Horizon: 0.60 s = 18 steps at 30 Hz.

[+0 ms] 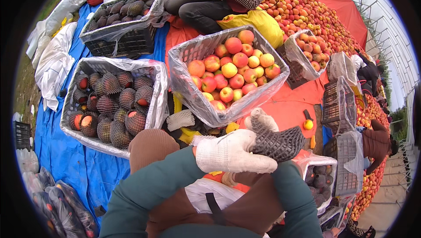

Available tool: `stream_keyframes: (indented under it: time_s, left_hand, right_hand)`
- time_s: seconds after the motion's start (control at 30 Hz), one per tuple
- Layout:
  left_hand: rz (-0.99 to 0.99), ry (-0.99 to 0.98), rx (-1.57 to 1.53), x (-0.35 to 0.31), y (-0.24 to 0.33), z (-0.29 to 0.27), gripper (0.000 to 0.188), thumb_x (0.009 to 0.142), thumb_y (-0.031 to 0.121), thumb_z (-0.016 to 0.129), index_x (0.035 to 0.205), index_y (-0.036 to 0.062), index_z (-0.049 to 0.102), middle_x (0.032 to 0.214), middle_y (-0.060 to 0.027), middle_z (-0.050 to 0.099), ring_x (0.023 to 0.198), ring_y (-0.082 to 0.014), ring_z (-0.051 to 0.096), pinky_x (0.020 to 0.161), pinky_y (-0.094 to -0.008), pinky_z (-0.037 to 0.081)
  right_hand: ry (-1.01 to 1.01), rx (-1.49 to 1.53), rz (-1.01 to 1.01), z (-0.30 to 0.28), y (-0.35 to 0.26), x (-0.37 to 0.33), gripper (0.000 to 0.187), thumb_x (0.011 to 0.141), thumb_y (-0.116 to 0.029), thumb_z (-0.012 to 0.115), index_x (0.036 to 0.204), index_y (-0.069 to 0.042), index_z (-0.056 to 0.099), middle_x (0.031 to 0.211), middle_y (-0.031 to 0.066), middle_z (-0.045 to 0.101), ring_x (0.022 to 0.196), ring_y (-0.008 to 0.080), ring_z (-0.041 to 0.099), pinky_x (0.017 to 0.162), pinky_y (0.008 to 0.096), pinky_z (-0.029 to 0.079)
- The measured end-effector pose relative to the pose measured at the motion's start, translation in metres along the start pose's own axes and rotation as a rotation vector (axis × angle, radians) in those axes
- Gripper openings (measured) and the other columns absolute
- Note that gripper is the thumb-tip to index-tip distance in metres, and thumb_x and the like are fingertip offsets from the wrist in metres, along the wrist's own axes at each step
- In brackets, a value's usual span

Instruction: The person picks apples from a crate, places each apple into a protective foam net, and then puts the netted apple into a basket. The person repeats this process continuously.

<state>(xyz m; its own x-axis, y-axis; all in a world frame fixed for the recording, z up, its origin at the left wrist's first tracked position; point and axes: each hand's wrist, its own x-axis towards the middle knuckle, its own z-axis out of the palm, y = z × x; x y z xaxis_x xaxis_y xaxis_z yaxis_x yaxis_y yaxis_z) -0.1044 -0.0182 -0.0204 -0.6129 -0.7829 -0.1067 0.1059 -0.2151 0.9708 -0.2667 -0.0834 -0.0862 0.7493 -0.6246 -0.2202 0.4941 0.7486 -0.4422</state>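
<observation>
Both my hands wear white knit gloves and meet around a dark grey foam net sleeve (280, 144). My left hand (232, 152) is closed on the sleeve's left side, its thumb pointing right beneath it. Behind the sleeve, my right hand (263, 120) shows only curled fingers at the top and is closed on the same sleeve. Whether fruit is inside cannot be seen. Just beyond my hands, a lined crate (188, 102) holds loose red-yellow apples (237, 71). To its left, another lined crate (70, 130) holds apples in dark nets (118, 97).
A pale foam net (180, 119) lies by the apple crate. Farther back are a crate of netted fruit (118, 42), a seated person (210, 10) and a big apple heap (307, 7). Stacked crates (346, 159) stand at right; bagged fruit (66, 207) lies on blue tarp (79, 172).
</observation>
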Motion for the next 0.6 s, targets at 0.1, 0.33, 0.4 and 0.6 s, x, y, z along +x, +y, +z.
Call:
stream_keyframes:
  time_s: [0.1, 0.33, 0.4, 0.6]
  left_hand:
    - [0.159, 0.159, -0.350, -0.001, -0.005, 0.001, 0.028, 0.082, 0.010, 0.060, 0.108, 0.0015, 0.058, 0.095, -0.0142, 0.061, 0.090, -0.0168, 0.058, 0.079, -0.0293, 0.046]
    - [0.373, -0.101, -0.432, 0.006, -0.047, 0.020, 0.048, 0.079, 0.009, 0.058, 0.124, 0.0013, 0.045, 0.119, -0.0100, 0.052, 0.108, -0.0200, 0.049, 0.092, -0.0299, 0.039]
    - [0.100, -0.207, -0.686, 0.005, -0.021, 0.022, 0.053, 0.087, 0.019, 0.054, 0.133, 0.0028, 0.036, 0.124, -0.0080, 0.050, 0.111, -0.0146, 0.046, 0.097, -0.0282, 0.035]
    - [0.088, -0.079, -0.644, 0.004, -0.003, -0.006, 0.050, 0.085, 0.019, 0.054, 0.131, 0.0039, 0.039, 0.112, -0.0055, 0.054, 0.095, -0.0106, 0.050, 0.083, -0.0262, 0.042]
  right_hand:
    - [0.029, -0.413, -0.006, -0.022, 0.029, -0.002, 0.026, 0.091, -0.016, 0.046, 0.114, -0.003, 0.046, 0.102, 0.0074, 0.055, 0.095, 0.0154, 0.055, 0.082, 0.0263, 0.046]
    - [-0.295, -0.291, 0.293, 0.009, -0.013, 0.069, 0.020, 0.087, -0.022, 0.057, 0.096, -0.006, 0.050, 0.068, 0.0061, 0.051, 0.054, 0.0124, 0.049, 0.046, 0.0263, 0.039]
    - [0.021, -0.504, 0.039, -0.004, -0.030, 0.099, 0.023, 0.086, -0.022, 0.057, 0.101, -0.005, 0.051, 0.080, 0.0081, 0.057, 0.064, 0.0124, 0.056, 0.056, 0.0256, 0.046]
    - [-0.264, -2.390, 0.324, -0.088, -0.001, 0.184, 0.044, 0.078, -0.034, 0.054, 0.112, -0.007, 0.055, 0.100, 0.0209, 0.061, 0.092, 0.0339, 0.060, 0.080, 0.0387, 0.047]
